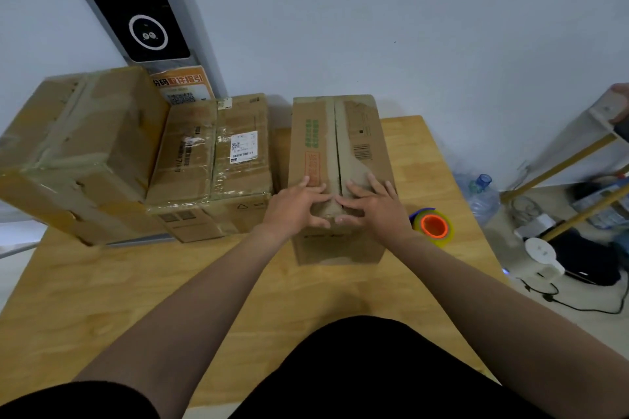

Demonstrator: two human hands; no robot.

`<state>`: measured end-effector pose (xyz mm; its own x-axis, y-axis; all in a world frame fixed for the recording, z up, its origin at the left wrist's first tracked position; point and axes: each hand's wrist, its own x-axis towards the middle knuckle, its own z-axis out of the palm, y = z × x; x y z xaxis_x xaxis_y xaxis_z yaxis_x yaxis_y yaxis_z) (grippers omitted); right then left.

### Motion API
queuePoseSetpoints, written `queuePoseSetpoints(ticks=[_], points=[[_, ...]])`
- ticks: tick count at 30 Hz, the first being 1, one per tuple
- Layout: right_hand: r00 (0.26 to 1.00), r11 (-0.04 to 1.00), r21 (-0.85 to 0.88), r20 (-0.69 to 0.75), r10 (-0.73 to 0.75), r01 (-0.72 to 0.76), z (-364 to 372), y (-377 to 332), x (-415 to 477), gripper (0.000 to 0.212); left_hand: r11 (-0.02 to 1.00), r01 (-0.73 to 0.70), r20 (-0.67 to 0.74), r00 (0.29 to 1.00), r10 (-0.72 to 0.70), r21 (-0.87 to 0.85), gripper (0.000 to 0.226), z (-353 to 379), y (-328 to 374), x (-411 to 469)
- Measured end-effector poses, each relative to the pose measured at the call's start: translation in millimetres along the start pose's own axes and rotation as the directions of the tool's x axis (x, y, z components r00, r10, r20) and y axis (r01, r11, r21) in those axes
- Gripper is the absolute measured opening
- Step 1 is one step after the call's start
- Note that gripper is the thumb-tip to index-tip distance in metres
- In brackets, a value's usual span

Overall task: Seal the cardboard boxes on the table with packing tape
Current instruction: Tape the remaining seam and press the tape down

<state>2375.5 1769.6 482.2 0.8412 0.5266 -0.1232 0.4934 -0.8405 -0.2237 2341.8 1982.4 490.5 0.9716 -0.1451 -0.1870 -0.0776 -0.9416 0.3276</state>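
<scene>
A tall cardboard box point(340, 143) stands in the middle of the wooden table point(102, 299), its two top flaps meeting along a centre seam. My left hand point(297, 206) presses flat on the left flap near the front edge, thumb down over the front face. My right hand point(372, 202) presses the right flap the same way, fingers spread. A roll of packing tape point(434, 226) with an orange core lies on the table just right of the box. Two more boxes stand to the left: a taped middle box point(218, 160) and a large taped box point(75, 146).
A black kiosk panel point(136, 3) leans against the white wall behind the boxes. To the right of the table, a plastic water bottle point(481, 194), a shelf frame point(578, 160), cables and a white device point(541, 255) lie on the floor.
</scene>
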Motion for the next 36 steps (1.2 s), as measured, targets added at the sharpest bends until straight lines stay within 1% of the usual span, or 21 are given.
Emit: queuePoseSetpoints(ticks=[2, 5, 7, 9, 12, 14, 17, 19, 21, 23, 25, 26, 28, 29, 30, 31, 32, 34, 36], points=[[1.000, 1.000, -0.019, -0.001, -0.013, 0.013, 1.5, 2.3, -0.2, 0.065, 0.995, -0.041, 0.019, 0.999, 0.043, -0.093, 0.078, -4.0, -13.5, -3.9], [1.000, 0.999, -0.037, -0.013, -0.020, 0.020, 4.0, 5.2, 1.3, 0.072, 0.958, -0.050, 0.044, 0.997, 0.065, -0.282, 0.077, -8.7, -33.6, -8.7], [1.000, 0.999, -0.047, -0.003, -0.026, 0.026, 3.9, 5.5, 2.1, 0.074, 0.944, -0.062, 0.074, 0.993, 0.090, -0.323, 0.079, -11.6, -41.2, -10.2], [1.000, 0.999, -0.042, 0.001, -0.029, 0.029, 3.9, 6.1, 1.9, 0.076, 0.949, -0.098, 0.109, 0.985, 0.136, -0.301, 0.081, -15.5, -44.9, -9.0], [0.999, 0.999, -0.032, 0.006, -0.032, 0.032, 3.8, 7.5, 2.2, 0.077, 0.963, -0.153, 0.196, 0.960, 0.198, -0.223, 0.085, -23.5, -49.6, -8.6], [0.999, 0.998, -0.043, 0.003, -0.039, 0.039, 4.4, 7.8, 1.2, 0.077, 0.966, -0.180, 0.242, 0.944, 0.223, -0.186, 0.086, -26.6, -53.3, -9.0], [0.999, 0.998, -0.041, -0.018, -0.043, 0.042, 3.9, 7.4, 0.5, 0.077, 0.968, -0.196, 0.271, 0.934, 0.233, -0.155, 0.085, -29.1, -53.9, -11.1], [0.999, 0.998, -0.043, -0.017, -0.049, 0.049, 3.0, 7.2, -0.1, 0.077, 0.973, -0.192, 0.241, 0.946, 0.219, -0.129, 0.081, -31.6, -45.9, -12.9], [0.999, 0.998, -0.022, -0.012, -0.051, 0.051, 3.6, 7.5, 0.1, 0.076, 0.981, -0.162, 0.154, 0.972, 0.178, -0.109, 0.070, -33.0, -32.1, -15.2], [1.000, 0.998, 0.057, -0.014, -0.020, 0.021, 2.3, 5.0, 0.9, 0.074, 0.990, -0.136, 0.059, 0.989, 0.138, -0.039, 0.061, -28.7, -17.8, -16.2], [1.000, 0.994, 0.108, -0.028, -0.015, 0.018, -5.9, -3.6, 3.1, 0.062, 0.993, -0.116, -0.013, 0.993, 0.116, -0.008, 0.054, -20.0, -6.7, -16.7], [0.997, 0.993, 0.104, -0.059, -0.054, 0.060, -7.9, -8.7, 6.3, 0.051, 0.994, -0.107, -0.045, 0.993, 0.106, -0.005, 0.052, -15.1, -3.6, -16.5], [0.966, 0.971, 0.076, -0.141, -0.214, 0.227, -8.5, -19.8, 11.0, 0.031, 0.995, -0.096, -0.096, 0.991, 0.097, 0.015, 0.049, -7.0, -0.9, -16.5], [0.935, 0.947, 0.058, -0.189, -0.299, 0.315, -6.6, -24.1, 11.4, 0.027, 0.995, -0.096, -0.118, 0.988, 0.097, 0.011, 0.047, -3.2, -1.8, -17.1], [0.908, 0.927, 0.046, -0.227, -0.353, 0.372, -1.0, -24.4, 13.5, 0.025, 0.995, -0.099, -0.139, 0.986, 0.096, -0.011, 0.046, 0.7, -4.2, -18.4], [0.896, 0.917, 0.052, -0.245, -0.372, 0.395, 4.6, -22.3, 14.0, 0.023, 0.994, -0.101, -0.158, 0.983, 0.092, -0.046, 0.046, 4.6, -7.2, -20.2], [0.899, 0.919, 0.064, -0.243, -0.364, 0.390, 9.1, -17.1, 14.8, 0.024, 0.992, -0.101, -0.178, 0.980, 0.086, -0.081, 0.046, 7.8, -10.6, -21.9], [0.902, 0.921, 0.064, -0.237, -0.361, 0.385, 13.7, -1.6, 13.7, 0.034, 0.987, -0.104, -0.194, 0.978, 0.078, -0.126, 0.046, 11.8, -16.4, -24.1], [0.865, 0.894, 0.036, -0.276, -0.420, 0.446, 16.8, 24.2, 13.9, 0.041, 0.983, -0.113, -0.186, 0.979, 0.085, -0.147, 0.045, 12.3, -21.2, -23.3]])
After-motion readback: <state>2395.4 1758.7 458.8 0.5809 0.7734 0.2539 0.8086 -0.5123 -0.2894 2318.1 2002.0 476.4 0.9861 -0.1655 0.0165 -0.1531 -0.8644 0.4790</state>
